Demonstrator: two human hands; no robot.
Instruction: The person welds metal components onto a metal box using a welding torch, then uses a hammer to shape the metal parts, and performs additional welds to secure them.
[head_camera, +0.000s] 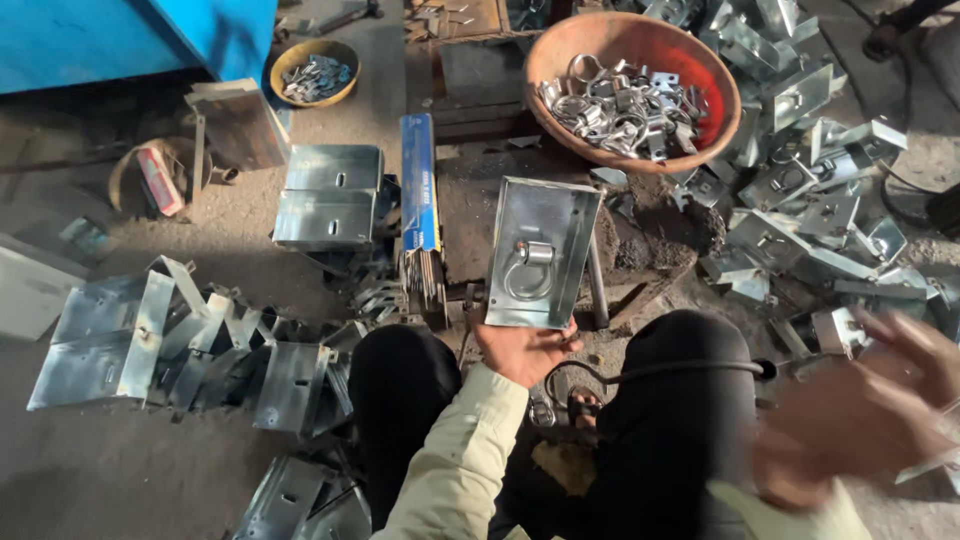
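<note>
I look down from the head camera at a workshop floor, my knees in dark trousers at the bottom of the view. My left hand (525, 352) grips the near short edge of a shiny rectangular metal plate (543, 252), fingers closed on that edge, so the plate stands out in front of me with its face to the camera. A metal ring in a clamp (530, 268) sits on that face, fully visible because the grip is kept low at the edge. My right hand (870, 415) is at the lower right, heavily blurred; fingers look spread, but I cannot tell whether it holds anything.

Beyond the plate, a round orange-brown bowl (700, 60) holds a heap of silver rings and clamps (620, 105), near enough to reach. A smaller yellow-rimmed bowl (290, 60) at the upper left holds more small metal pieces. A loose pile of folded plates (810, 200) spreads to the right, some already carrying rings. To the left lie flat and bent plates (180, 340) without rings, and 2 boxlike ones (328, 195) stacked behind.
</note>
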